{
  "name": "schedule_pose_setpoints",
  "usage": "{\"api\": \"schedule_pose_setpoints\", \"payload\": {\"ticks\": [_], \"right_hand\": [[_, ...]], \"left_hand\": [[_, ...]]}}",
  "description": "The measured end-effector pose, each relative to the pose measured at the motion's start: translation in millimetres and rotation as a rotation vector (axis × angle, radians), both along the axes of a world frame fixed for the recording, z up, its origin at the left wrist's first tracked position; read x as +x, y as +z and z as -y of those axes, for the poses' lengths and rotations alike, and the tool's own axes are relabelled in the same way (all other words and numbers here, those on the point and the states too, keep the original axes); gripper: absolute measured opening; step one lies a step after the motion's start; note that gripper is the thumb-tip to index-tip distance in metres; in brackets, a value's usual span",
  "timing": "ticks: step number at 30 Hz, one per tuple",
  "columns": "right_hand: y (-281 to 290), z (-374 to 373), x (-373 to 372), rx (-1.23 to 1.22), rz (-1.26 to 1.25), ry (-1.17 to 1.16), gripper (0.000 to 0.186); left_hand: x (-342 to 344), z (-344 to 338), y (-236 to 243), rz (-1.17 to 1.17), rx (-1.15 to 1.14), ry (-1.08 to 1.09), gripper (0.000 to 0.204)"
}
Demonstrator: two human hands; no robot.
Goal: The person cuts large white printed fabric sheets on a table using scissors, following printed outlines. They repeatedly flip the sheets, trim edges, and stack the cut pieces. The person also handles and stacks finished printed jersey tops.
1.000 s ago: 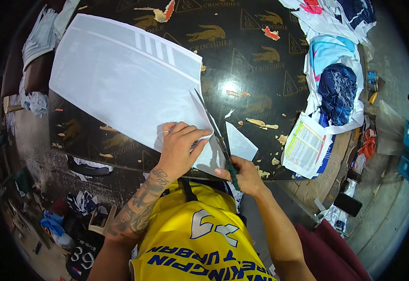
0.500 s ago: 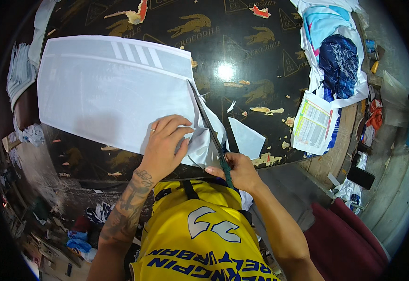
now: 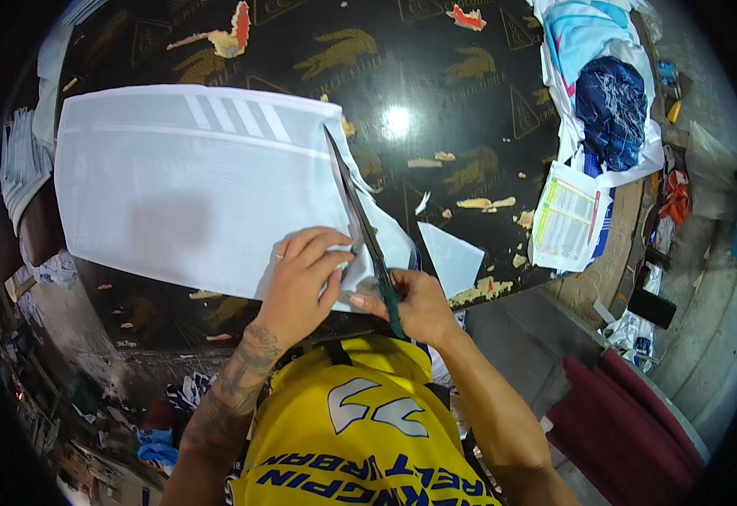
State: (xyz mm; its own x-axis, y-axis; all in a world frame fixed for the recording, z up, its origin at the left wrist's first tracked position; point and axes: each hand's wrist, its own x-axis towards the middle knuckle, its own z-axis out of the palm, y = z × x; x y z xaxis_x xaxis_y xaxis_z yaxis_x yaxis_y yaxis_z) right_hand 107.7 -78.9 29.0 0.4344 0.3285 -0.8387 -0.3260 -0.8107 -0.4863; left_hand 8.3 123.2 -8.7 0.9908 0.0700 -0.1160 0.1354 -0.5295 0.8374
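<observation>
A large white fabric panel [image 3: 174, 185] with pale grey areas and slanted white stripes lies flat on the dark table. My left hand [image 3: 305, 274], a ring on one finger, rests on its near right part, fingers curled and thumb closed on bunched cloth. In my right hand [image 3: 419, 305] are long dark scissors [image 3: 356, 202], their handle wrapped in green. Their blades run along the panel's right side, and the tip lies close to its far right corner. A narrow strip of cloth stands off to the right of the blades. Beside my right hand lies a loose white offcut [image 3: 453, 257].
The dark table [image 3: 436, 84] carries torn paper scraps. On its right side sit a printed sheet [image 3: 564, 218], a dark blue bundle [image 3: 611, 114] and light blue cloth [image 3: 588, 42]. Folded white pieces [image 3: 26, 169] stack at the left. Maroon cloth [image 3: 617, 430] hangs at lower right.
The scissors have advanced along the panel's right side, their tip now nearer the far edge. The panel appears slightly lower and further left in view. My left hand keeps its place on the cloth.
</observation>
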Motion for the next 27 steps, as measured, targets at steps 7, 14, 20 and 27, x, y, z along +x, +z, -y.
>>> {"api": "schedule_pose_setpoints", "payload": {"ticks": [7,14,20,27], "right_hand": [[6,-22,9,-0.024,-0.025,-0.042,0.069],[-14,-30,12,-0.028,0.035,-0.045,0.066],[-2,-5,34,0.177,0.133,-0.284,0.053],[59,165,61,0.126,0.337,-0.302,0.033]], "left_hand": [[-3,-3,-5,-0.01,-0.018,-0.016,0.025],[3,-5,-7,0.008,-0.03,0.01,0.025],[-8,11,-14,0.025,0.045,0.065,0.024],[93,4,-5,0.176,0.256,0.389,0.045]]}}
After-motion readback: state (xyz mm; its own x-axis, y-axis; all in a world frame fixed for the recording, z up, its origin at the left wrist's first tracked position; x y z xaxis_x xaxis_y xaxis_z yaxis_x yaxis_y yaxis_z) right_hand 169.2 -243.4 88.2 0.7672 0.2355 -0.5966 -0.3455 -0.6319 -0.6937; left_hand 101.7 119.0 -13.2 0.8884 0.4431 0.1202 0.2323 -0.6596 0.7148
